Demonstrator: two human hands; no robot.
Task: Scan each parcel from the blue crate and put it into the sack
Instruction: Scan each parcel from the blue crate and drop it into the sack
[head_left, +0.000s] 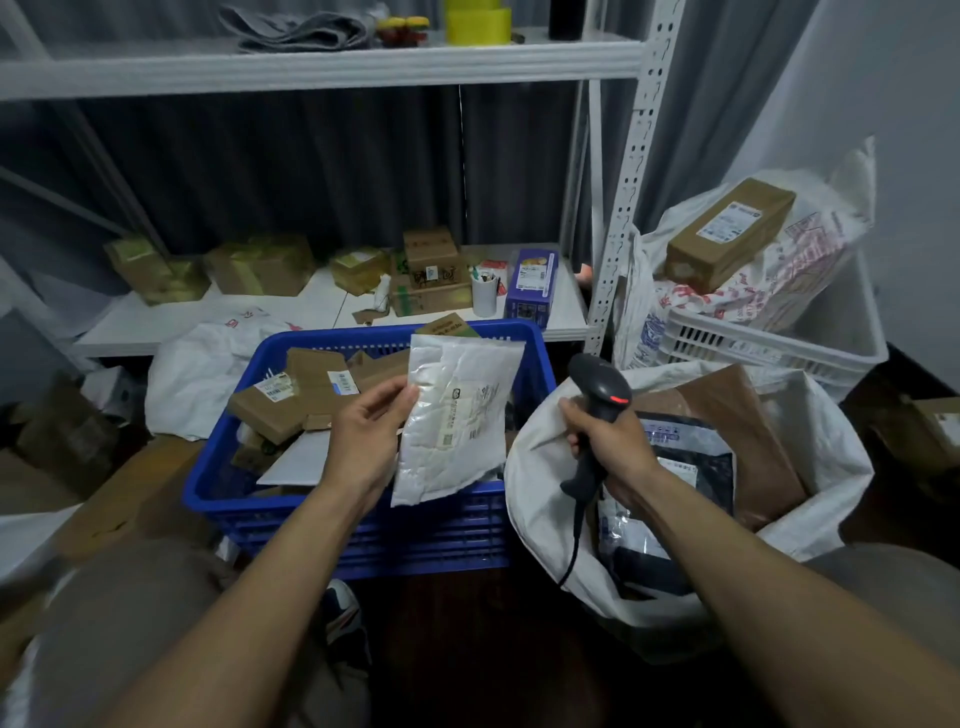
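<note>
Above the blue crate (291, 499), our left hand (363, 436) pinches the white parcel (457, 415) while our right hand (608, 441) grips the scanner (597, 389), which should face the label squarely.

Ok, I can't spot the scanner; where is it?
Head view, right of centre: the right hand grips the scanner over the sack, beside the blue crate.

Dim indoor light, murky shadowed floor (467, 623), soft overall focus, wide-angle bending at edges; blurred shelf (311, 67) top
</note>
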